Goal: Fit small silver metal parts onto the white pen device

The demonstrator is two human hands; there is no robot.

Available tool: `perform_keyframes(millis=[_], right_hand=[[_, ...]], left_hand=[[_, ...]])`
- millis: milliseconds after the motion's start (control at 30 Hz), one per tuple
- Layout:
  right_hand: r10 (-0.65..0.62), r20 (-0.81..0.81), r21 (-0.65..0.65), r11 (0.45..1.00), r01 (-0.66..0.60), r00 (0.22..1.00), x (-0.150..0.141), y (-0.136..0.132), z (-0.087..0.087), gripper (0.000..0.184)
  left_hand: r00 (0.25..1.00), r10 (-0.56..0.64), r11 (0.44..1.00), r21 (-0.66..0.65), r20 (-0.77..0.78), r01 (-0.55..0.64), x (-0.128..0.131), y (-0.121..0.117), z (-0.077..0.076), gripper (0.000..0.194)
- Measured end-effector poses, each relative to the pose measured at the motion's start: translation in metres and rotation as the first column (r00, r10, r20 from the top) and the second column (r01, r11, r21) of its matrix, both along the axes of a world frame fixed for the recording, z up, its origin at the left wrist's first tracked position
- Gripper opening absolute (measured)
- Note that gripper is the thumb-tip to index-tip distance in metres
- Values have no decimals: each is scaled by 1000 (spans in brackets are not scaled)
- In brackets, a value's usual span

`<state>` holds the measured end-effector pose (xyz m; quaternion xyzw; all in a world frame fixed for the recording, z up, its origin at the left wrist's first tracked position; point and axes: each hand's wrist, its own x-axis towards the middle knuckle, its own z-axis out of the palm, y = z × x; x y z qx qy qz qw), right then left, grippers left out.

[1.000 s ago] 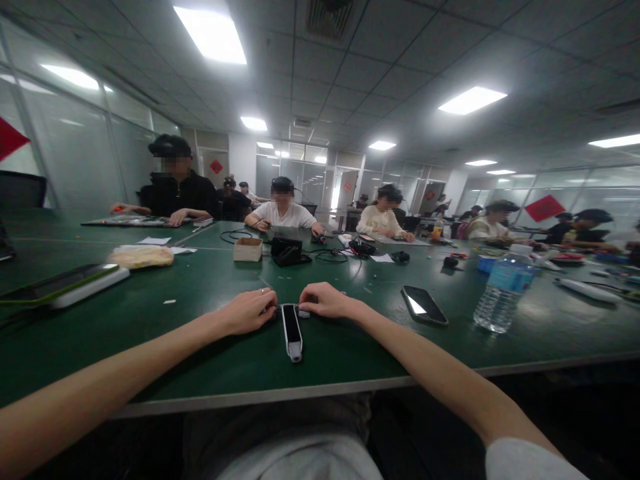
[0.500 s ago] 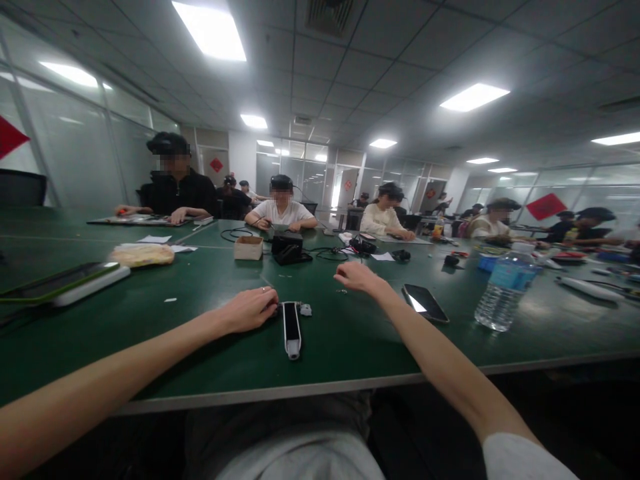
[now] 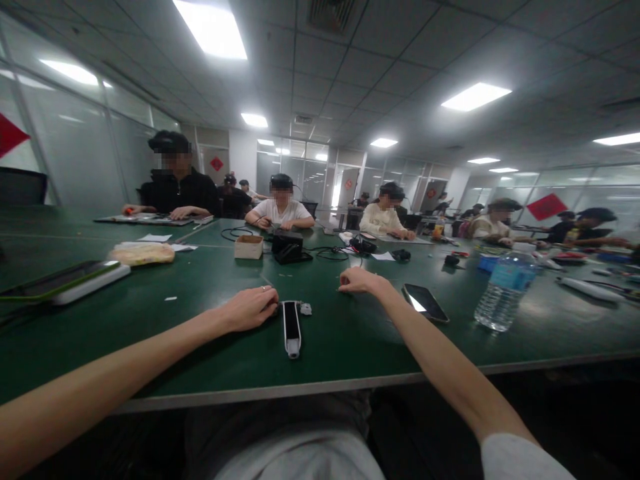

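My left hand (image 3: 253,309) rests on the green table (image 3: 350,347), its fingers curled together beside the top end of a slim white-edged device with a black face (image 3: 291,327). What those fingers hold, if anything, is hidden. A small pale piece (image 3: 305,309) lies at the device's upper right. My right hand (image 3: 364,281) reaches down to the table further right, wrist bent, fingers closed and fingertips low at the surface. Whatever is between them is too small to make out.
A phone (image 3: 425,302) and a water bottle (image 3: 507,290) stand right of my right forearm. Ahead are a small box (image 3: 249,247), a black case (image 3: 289,247) and cables. To the left lie a green-edged tablet (image 3: 55,283) and a yellowish packet (image 3: 143,253). Several people sit opposite.
My right hand has shifted slightly right and down, its fingertips now over the spot where tiny shiny bits lay. My left hand and the device have stayed in place.
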<state>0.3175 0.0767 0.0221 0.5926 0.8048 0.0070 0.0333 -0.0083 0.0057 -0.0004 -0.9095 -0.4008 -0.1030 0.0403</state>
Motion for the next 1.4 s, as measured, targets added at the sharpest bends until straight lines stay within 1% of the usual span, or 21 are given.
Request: perform_keyframes(millis=[100, 167, 500, 700, 900, 1100, 1233, 1400], right_hand=[[19, 2, -21, 1000, -19, 1000, -3, -3, 0, 20], [23, 1, -28, 999, -23, 1000, -4, -5, 0, 18], [38, -9, -42, 998, -38, 999, -5, -3, 0, 19], [19, 4, -23, 1000, -19, 1000, -4, -3, -1, 25], [-10, 16, -48, 999, 11, 1000, -5, -4, -1, 22], [-24, -10, -56, 998, 23, 1000, -6, -6, 0, 20], [3, -50, -53, 999, -5, 999, -6, -5, 0, 24], [40, -90, -91, 995, -48, 995, -6, -2, -1, 21]], left_hand=[[1000, -1, 1000, -9, -1, 1, 0, -1, 1, 21], [1000, 7, 1000, -7, -8, -7, 1, -2, 2, 21], [1000, 16, 1000, -18, -12, -16, 3, -2, 4, 21], [1000, 17, 1000, -20, -12, -17, 3, -4, 5, 20], [999, 30, 999, -13, -40, -30, 4, -5, 6, 20], [999, 26, 999, -22, -37, -27, 4, -5, 7, 21], [999, 24, 1000, -18, -27, -24, 4, -5, 7, 22], [999, 24, 999, -25, -32, -25, 5, -8, 9, 23]])
